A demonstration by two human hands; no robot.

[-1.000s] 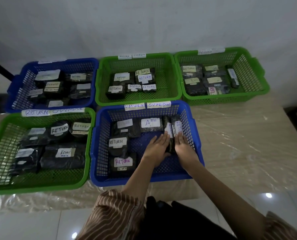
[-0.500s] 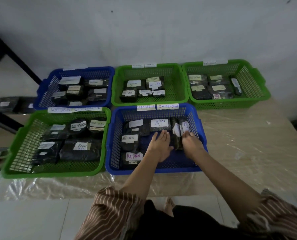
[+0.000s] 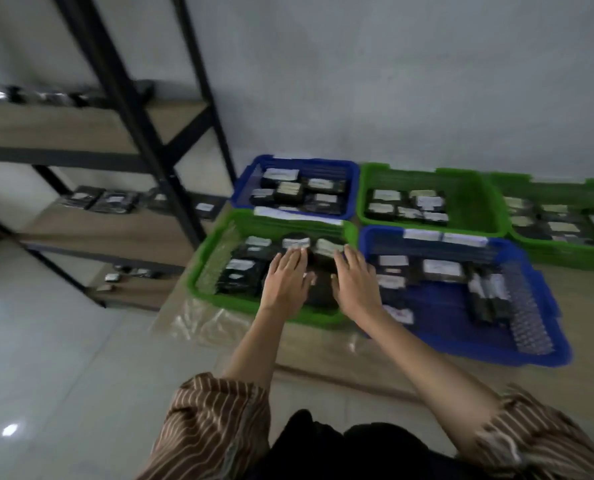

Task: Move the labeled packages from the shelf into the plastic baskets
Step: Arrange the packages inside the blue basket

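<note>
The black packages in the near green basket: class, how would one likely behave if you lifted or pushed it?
The black packages look like thin plastic-wrapped bundles, so one would probably flex somewhat, not stay rigid. Their glossy wrap suggests they may slide easily against each other. They lie flat in the green basket, so rolling or tipping seems unlikely.

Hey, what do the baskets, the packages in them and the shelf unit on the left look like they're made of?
Baskets, like the near green basket and near blue basket: moulded plastic, judging by the bright colour and perforated lattice walls.
Packages: apparently black glossy plastic film with pale paper labels; blur leaves that open.
Shelf unit: dark, probably metal posts and braces carrying matte tan boards, wood-like in look.
</note>
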